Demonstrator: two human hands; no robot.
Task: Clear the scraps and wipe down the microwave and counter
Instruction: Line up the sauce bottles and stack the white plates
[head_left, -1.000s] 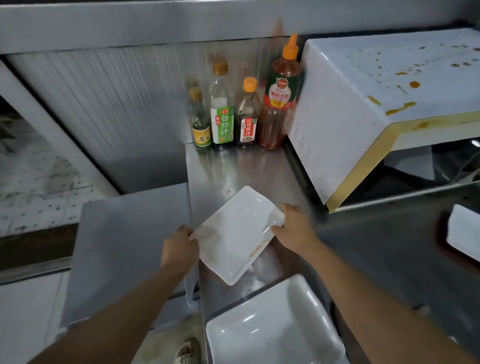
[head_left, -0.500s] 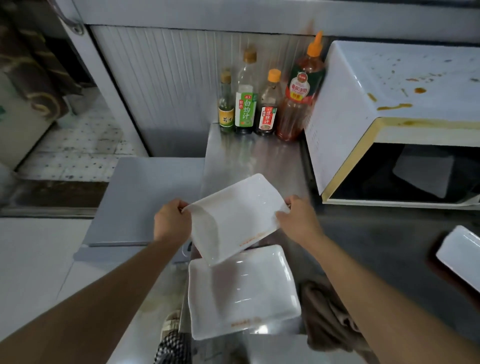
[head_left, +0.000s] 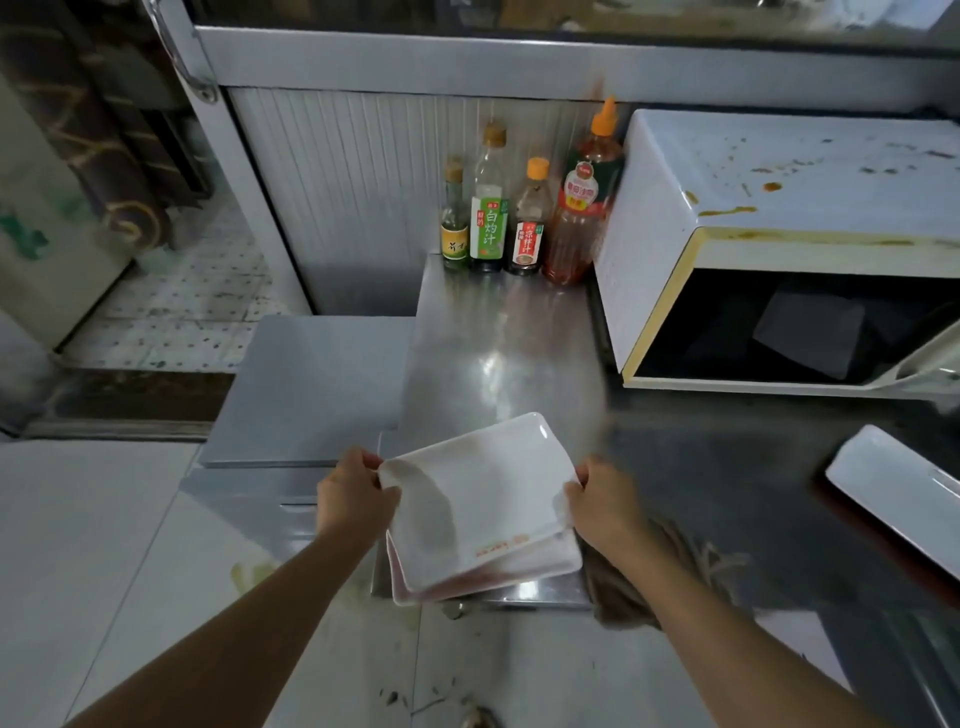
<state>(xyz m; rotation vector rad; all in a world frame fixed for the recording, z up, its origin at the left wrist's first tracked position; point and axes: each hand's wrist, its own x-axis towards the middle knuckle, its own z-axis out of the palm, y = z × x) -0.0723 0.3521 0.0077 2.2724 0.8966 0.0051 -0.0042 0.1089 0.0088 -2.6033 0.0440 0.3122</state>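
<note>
My left hand (head_left: 352, 496) and my right hand (head_left: 602, 504) grip opposite edges of a white rectangular plate (head_left: 483, 499), which lies right over a second white plate (head_left: 540, 569) at the front edge of the steel counter (head_left: 498, 353). The white microwave (head_left: 753, 197) stands at the right with its door open. Brown sauce spots mark its top. A brown cloth (head_left: 675, 566) lies on the counter under my right wrist.
Several sauce bottles (head_left: 524, 208) stand at the back of the counter beside the microwave. A third white plate (head_left: 898, 493) lies on the dark counter at the right. A lower grey surface (head_left: 311, 384) sits left of the counter, with white floor below.
Both hands have brought the plate toward me and down onto the second plate, which was apart from it before. The view has shifted back, and more floor shows.
</note>
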